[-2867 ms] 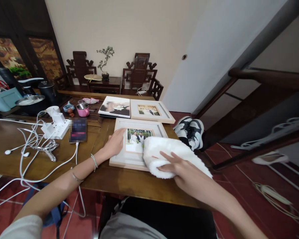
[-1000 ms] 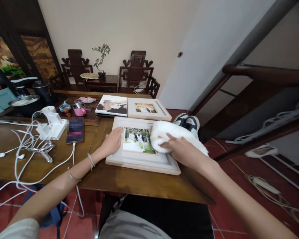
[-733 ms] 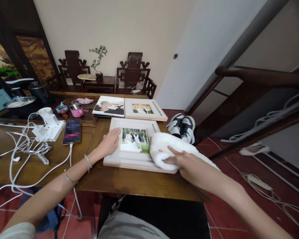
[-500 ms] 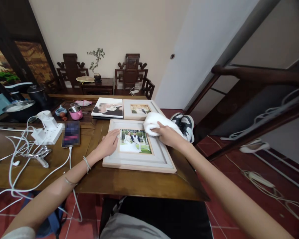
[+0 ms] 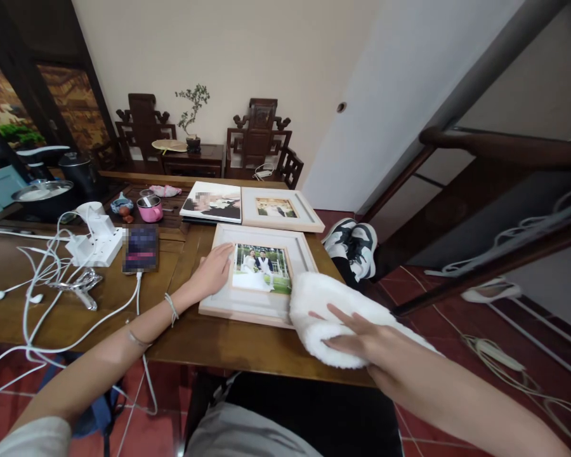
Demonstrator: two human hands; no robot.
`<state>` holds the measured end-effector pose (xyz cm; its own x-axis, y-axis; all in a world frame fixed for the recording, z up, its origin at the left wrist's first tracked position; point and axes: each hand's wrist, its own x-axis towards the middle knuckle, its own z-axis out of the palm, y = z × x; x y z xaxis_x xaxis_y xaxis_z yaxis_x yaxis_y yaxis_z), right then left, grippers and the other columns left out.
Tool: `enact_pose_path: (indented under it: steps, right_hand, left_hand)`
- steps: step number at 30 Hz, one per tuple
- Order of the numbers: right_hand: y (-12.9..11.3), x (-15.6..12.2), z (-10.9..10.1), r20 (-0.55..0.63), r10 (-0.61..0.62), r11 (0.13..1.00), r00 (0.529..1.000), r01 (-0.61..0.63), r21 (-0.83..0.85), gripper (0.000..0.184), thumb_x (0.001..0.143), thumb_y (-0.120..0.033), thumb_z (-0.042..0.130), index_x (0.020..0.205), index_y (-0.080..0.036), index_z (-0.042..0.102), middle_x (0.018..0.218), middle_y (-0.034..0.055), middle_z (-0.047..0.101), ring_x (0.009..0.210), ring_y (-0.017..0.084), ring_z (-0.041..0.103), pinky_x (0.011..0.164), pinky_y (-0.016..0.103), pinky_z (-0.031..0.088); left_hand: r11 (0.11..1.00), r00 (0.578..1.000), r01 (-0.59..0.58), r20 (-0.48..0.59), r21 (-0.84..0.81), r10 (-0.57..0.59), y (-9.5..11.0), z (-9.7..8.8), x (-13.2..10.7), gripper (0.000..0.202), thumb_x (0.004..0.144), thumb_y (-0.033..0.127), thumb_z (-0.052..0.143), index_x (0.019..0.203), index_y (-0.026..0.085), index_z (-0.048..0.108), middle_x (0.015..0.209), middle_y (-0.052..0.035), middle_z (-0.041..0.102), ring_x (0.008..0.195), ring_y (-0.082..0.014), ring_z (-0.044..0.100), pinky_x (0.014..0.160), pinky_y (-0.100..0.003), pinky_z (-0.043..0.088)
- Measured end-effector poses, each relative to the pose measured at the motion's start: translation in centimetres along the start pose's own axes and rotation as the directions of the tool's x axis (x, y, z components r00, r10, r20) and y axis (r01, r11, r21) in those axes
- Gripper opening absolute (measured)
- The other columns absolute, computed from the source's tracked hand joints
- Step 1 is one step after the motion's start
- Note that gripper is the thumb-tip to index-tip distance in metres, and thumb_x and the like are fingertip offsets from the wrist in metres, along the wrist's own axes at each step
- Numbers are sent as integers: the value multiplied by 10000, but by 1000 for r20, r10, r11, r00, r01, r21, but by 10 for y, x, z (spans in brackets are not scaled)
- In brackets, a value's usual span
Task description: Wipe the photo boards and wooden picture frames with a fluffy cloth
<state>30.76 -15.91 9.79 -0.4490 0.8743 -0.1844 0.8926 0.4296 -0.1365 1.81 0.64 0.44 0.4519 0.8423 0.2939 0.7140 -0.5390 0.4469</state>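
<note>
A light wood picture frame (image 5: pixel 247 312) lies flat on the table, holding a photo of two people seated outdoors. My left hand (image 5: pixel 214 271) rests on its left border, fingers stretched out and lying flat. A folded white fluffy towel (image 5: pixel 321 304) is gripped in my right hand (image 5: pixel 361 336). The towel covers the frame's lower right corner and hangs over the table's edge. Behind it lie a second frame (image 5: pixel 307 219) and a photo album (image 5: pixel 212 203) with a dark and white cover.
On the wooden table (image 5: pixel 181 339) to the left are a phone (image 5: pixel 140 249), a white power strip (image 5: pixel 99 244) with tangled cables, a pink cup (image 5: pixel 150 208) and a pot (image 5: pixel 42 197). Beyond the right edge, a person's sneakers (image 5: pixel 361 244) show.
My right hand has moved the towel from the frame's upper right corner down its right side to the lower right corner, nearer me. My left hand stays on the left border.
</note>
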Motion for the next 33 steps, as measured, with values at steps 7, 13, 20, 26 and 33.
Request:
enact_pose_path:
  steps: [7,13,20,26,33]
  right_hand:
    - [3,91,-12,-112,83,971,990,-106,-215,658,739,24,392,1350,-151,563,1501,125,423,1342,345,421,1036,461,427]
    - [32,171,0,-299,19,900,954,-146,-410,585,789,38,391,1305,-141,601,1460,190,456,1339,375,395,1068,558,322]
    - [12,105,17,-210,-106,898,972,3,-440,527,726,53,470,1154,-156,696,1365,180,560,1294,356,471,1067,546,361]
    - [-23,39,7,-93,-231,947,969,201,-252,702,592,85,434,1202,-167,673,1359,163,576,1291,300,498,1058,440,431]
    - [1,99,13,-198,-147,946,969,79,-314,820,594,145,352,1322,-153,582,1492,147,430,1372,325,384,1077,473,394]
  left_hand:
    - [1000,999,-25,24,7,25,-2,-2,2,445,955,217,324,1365,114,466,1467,-145,451,1384,-252,383,1154,-493,323]
    - [999,999,-23,-44,-34,22,-6,3,0,419,951,220,353,1343,152,486,1444,-131,484,1362,-249,419,1135,-519,346]
    - [999,998,7,-58,-54,-10,-4,6,0,424,944,209,359,1338,138,496,1440,-133,488,1363,-253,421,1137,-512,349]
    - [998,998,-7,-55,-59,4,-2,4,-1,425,945,214,355,1338,137,496,1435,-139,491,1356,-258,426,1138,-509,345]
    - [999,999,-1,-41,-45,-1,-3,4,-1,429,949,219,345,1341,127,493,1438,-143,484,1366,-256,412,1143,-503,338]
